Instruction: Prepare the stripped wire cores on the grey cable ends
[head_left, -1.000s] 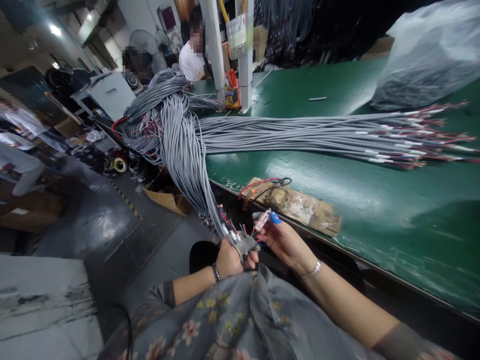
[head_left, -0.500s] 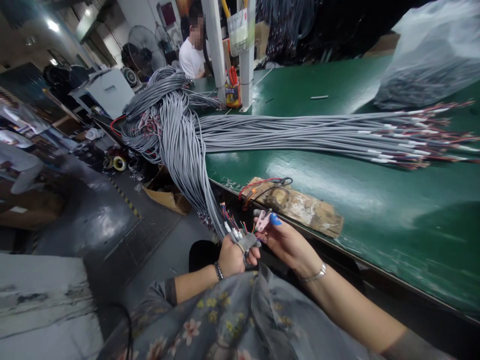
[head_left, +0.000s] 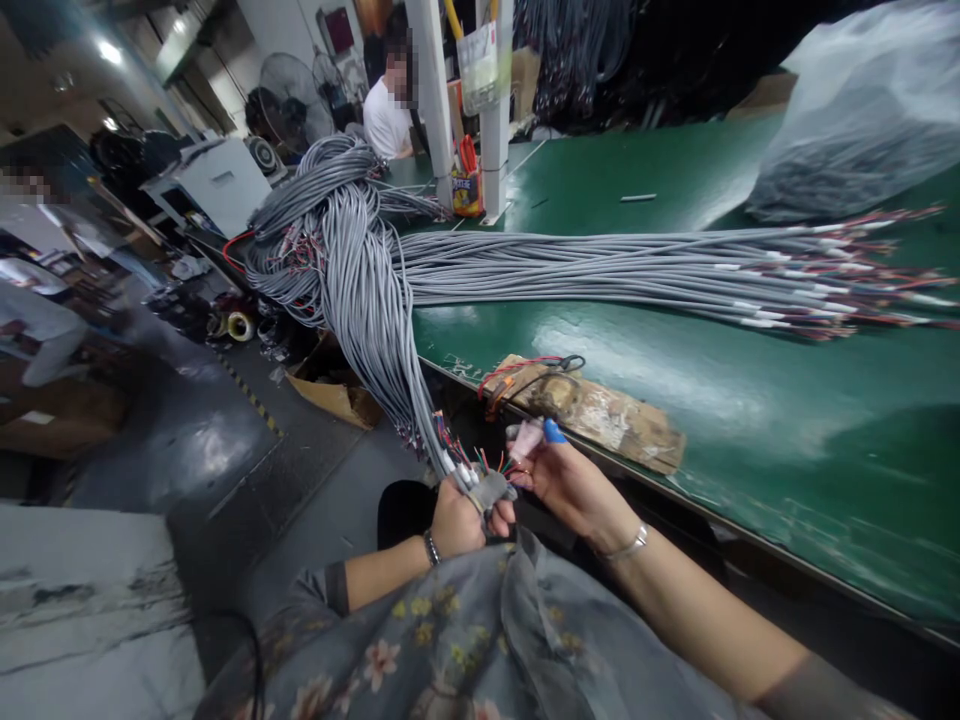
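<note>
My left hand (head_left: 463,520), with grey covering on its fingers, is closed around the ends of several grey cables (head_left: 429,415). White sleeves and thin coloured wires (head_left: 486,462) stick up past those fingers. Just to the right, my right hand (head_left: 571,485) is closed on a small pink tool (head_left: 527,438), blurred, its kind unclear. Blue tape wraps the right thumb, and the right fingertips are close beside the loose wires. The held cables run up to a large grey cable bundle (head_left: 358,255) draped over the table's left edge.
More grey cables (head_left: 570,268) lie across the green table (head_left: 810,440), stripped ends to the right. A worn wooden board (head_left: 600,412) with red and black leads sits at the near edge. A plastic bag (head_left: 862,120) stands far right. Beyond a white post (head_left: 495,140) is a person (head_left: 386,115).
My left hand has shifted slightly left and down with the cables, and the wires are more fanned out. The pink tool has turned a little and is blurred.
</note>
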